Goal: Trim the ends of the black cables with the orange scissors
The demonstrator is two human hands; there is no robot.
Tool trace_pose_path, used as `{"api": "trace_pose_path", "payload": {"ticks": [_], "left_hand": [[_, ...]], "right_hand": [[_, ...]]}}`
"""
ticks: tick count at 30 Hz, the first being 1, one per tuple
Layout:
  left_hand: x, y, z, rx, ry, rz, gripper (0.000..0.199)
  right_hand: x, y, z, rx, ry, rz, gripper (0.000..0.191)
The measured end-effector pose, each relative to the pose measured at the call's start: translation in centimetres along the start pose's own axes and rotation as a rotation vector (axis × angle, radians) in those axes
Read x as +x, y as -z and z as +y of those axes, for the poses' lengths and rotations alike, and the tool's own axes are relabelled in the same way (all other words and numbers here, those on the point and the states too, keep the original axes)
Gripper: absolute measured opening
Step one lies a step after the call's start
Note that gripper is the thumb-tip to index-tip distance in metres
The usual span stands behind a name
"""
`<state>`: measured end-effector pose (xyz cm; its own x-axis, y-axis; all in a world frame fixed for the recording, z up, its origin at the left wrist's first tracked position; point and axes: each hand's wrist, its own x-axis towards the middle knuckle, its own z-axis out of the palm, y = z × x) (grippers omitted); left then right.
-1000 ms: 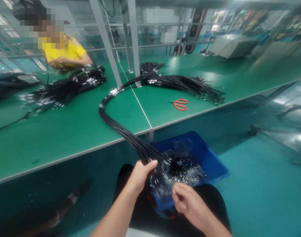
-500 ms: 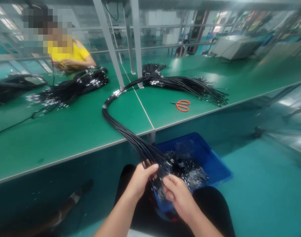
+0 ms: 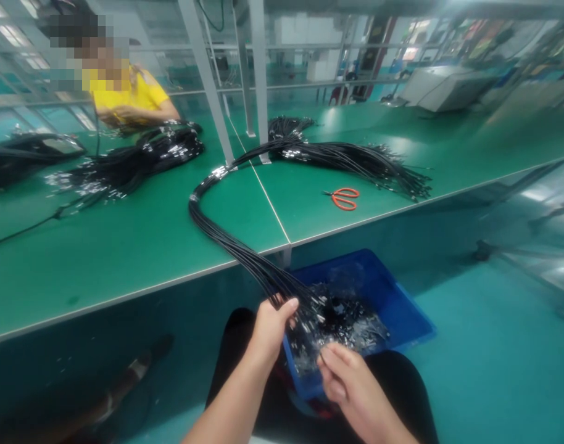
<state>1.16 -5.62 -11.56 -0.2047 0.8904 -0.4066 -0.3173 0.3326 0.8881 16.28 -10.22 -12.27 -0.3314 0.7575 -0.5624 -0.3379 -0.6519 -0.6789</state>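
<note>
A long bundle of black cables curves over the table edge down toward my lap. My left hand is closed around the bundle near its lower end, thumb on top. Loose cable ends with silvery tips fan out beyond the fingers. To the right and slightly lower, my right hand is pinched shut, apart from the bundle; what sits between its fingertips is too small to make out. Below both hands a blue bin holds a heap of small black and clear scraps.
Orange-handled scissors lie on the green table near its edge. More black cable bundles rest at left and at back right. Metal posts rise from the table. Across it, a person in a yellow shirt handles cables.
My right hand has drawn away from the cable ends, down and to the right. The left hand keeps its grip on the bundle, nearly in place.
</note>
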Motion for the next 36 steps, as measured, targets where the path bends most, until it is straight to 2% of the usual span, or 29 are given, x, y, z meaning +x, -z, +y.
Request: {"api": "trace_pose_path", "payload": {"ticks": [5, 15, 21, 29, 32, 36], "left_hand": [[0.4, 0.3, 0.8, -0.019, 0.059, -0.032, 0.028], [0.0, 1.0, 0.9, -0.026, 0.086, -0.071, 0.032], [0.0, 1.1, 1.2, -0.028, 0.133, -0.117, 0.029], [-0.5, -0.2, 0.3, -0.101, 0.152, -0.104, 0.030], [-0.4, -0.9, 0.0, -0.126, 0.162, -0.093, 0.030], [-0.3, -1.8, -0.3, -0.149, 0.166, -0.070, 0.030]], "right_hand": [[-0.5, 0.5, 0.2, 0.043, -0.003, -0.005, 0.032], [3.4, -2.4, 0.3, 0.152, 0.090, 0.013, 0.030], [3.3, -1.9, 0.2, 0.215, 0.037, -0.010, 0.027], [2.2, -0.6, 0.2, 0.320, -0.098, 0.010, 0.026], [2.0, -0.3, 0.1, 0.345, -0.090, 0.037, 0.025], [2.0, -0.3, 0.1, 0.351, -0.006, 0.068, 0.025]]}}
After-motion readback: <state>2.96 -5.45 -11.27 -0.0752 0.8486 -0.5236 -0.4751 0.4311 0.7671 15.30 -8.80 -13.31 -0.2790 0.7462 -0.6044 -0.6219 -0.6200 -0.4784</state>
